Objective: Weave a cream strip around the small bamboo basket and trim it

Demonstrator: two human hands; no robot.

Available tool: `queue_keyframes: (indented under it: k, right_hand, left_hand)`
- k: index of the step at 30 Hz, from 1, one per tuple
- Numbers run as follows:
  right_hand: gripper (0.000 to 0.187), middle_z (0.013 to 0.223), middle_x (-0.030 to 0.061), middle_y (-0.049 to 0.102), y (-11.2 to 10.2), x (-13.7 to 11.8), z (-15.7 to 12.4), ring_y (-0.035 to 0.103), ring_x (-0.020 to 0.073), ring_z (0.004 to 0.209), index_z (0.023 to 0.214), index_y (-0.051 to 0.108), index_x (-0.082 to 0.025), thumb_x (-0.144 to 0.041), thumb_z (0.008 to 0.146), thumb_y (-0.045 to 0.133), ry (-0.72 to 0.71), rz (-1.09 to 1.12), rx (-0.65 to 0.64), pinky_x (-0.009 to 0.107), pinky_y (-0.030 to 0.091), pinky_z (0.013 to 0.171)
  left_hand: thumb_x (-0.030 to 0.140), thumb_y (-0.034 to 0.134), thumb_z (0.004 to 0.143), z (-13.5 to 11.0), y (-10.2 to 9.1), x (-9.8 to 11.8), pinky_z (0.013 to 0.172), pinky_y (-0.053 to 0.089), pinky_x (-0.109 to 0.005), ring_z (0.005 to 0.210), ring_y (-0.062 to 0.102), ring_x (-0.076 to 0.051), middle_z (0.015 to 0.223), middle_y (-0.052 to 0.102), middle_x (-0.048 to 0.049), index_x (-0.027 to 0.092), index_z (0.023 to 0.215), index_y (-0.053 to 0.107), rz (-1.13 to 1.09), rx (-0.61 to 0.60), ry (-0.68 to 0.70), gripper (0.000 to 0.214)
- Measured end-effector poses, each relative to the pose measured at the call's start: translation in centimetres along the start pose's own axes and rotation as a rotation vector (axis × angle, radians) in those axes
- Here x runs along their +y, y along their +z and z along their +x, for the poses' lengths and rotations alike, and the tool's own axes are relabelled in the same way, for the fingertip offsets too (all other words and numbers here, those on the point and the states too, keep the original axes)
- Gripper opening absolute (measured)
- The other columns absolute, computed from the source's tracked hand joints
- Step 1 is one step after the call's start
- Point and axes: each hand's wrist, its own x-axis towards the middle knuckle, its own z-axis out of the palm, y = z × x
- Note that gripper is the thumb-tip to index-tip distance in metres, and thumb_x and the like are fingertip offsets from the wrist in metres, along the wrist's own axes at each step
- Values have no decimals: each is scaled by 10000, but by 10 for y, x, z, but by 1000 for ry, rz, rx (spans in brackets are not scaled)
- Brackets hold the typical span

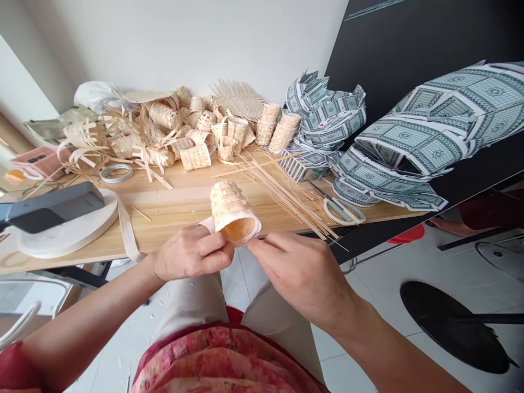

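Note:
A small woven bamboo basket (231, 210) with a pale rim band (241, 236) is held just above the table's front edge, its open end tilted toward me. My left hand (192, 252) is shut around the lower side of the basket, with the fingers across the rim. My right hand (298, 273) comes in from the right, and its thumb and fingertips pinch the rim band at the basket's lower right. A pale strip (207, 224) stands out from the rim beside my left fingers. Part of the rim is hidden by my fingers.
The wooden table (184, 202) holds a heap of woven bamboo pieces and strips, loose bamboo sticks, scissors (343, 212), a tape roll (116, 173), and a dark device on a white round board (69, 224). Large patterned paper forms (426, 139) fill the right. A black stool (450, 326) stands on the floor.

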Motion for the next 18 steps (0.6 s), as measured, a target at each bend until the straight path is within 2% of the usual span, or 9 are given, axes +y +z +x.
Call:
queue_keyframes:
  k: [9,13,18]
  right_hand:
    - [297,494,-32,350,3,0,1,250,87,461,528,493,-158,8,760,410,-4,-10,12,238,199,447]
    - [293,503,-27,392,5,0,2,290,90,465,534,502,-163,10,755,417,-5,-33,-8,253,203,459]
    - [285,506,-19,452,12,0,-2,367,97,479,549,506,-163,7,758,412,-14,20,29,264,241,487]
  left_hand:
    - [49,472,804,2,0,-1,421,288,-242,468,419,-88,648,581,16,169,779,515,16,-10,8,130]
    - [52,471,807,2,1,-1,423,288,-244,472,423,-88,645,572,20,170,771,510,12,-23,12,129]
    - [66,458,825,-1,2,1,436,290,-250,480,431,-89,652,571,17,172,777,495,11,-56,-2,123]
